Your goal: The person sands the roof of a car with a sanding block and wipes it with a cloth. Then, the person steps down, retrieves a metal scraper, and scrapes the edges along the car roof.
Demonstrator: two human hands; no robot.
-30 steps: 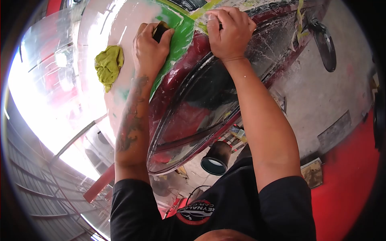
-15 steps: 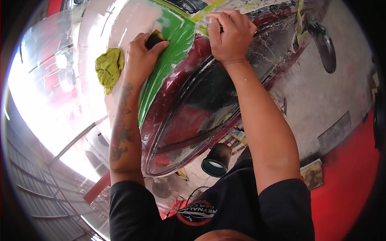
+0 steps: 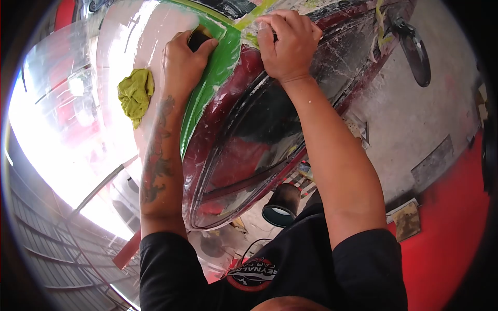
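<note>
My left hand (image 3: 187,57) grips a small black and yellow block (image 3: 199,38) on the car roof, where a green painted area (image 3: 220,67) meets whitish primer. My right hand (image 3: 290,44) is closed at the roof edge above the side window, by the yellow-green masking tape (image 3: 250,38). Something dark shows between its fingers, too small to name. A crumpled yellow-green cloth (image 3: 135,97) lies on the pale roof, left of my left forearm. Below the green area run the dark red roof edge (image 3: 250,61) and the dusty side window (image 3: 270,122).
A side mirror (image 3: 415,57) juts from the car at the upper right. A dark bucket (image 3: 281,205) stands on the floor beside the car, close to my body. A flat piece of board (image 3: 406,220) lies at the right, near a red floor area (image 3: 451,228).
My left hand and the block first moved left and down, then slightly up again along the green area. My right hand stays at the roof edge. The whole view has shifted slightly.
</note>
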